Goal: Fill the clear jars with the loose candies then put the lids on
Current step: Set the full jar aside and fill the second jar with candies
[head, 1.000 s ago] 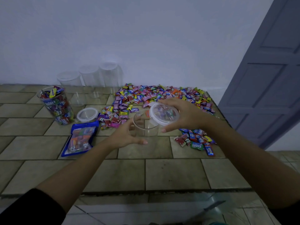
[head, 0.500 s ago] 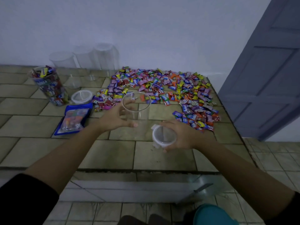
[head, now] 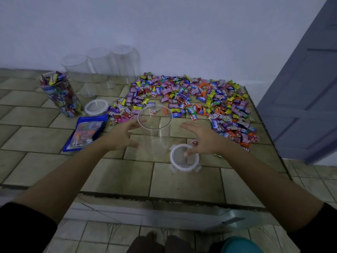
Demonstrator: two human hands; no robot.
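Note:
An empty clear jar (head: 155,130) stands upright in the middle of the tiled counter (head: 116,178), without a lid. My left hand (head: 122,136) hovers just left of it with fingers spread, holding nothing. Its white-rimmed lid (head: 184,159) lies flat on the counter to the jar's right. My right hand (head: 202,138) is above that lid with fingers straight, a fingertip over its rim. A wide heap of loose wrapped candies (head: 191,97) covers the counter behind and to the right.
A jar full of candies (head: 61,94) stands at the left, with a second lid (head: 96,107) and a blue candy bag (head: 85,132) beside it. Three empty lidded jars (head: 102,63) line the back wall. A grey door (head: 310,88) is at the right.
My right hand took the lid off the jar, set it down on the counter to the right and let go. My left hand came off the jar.

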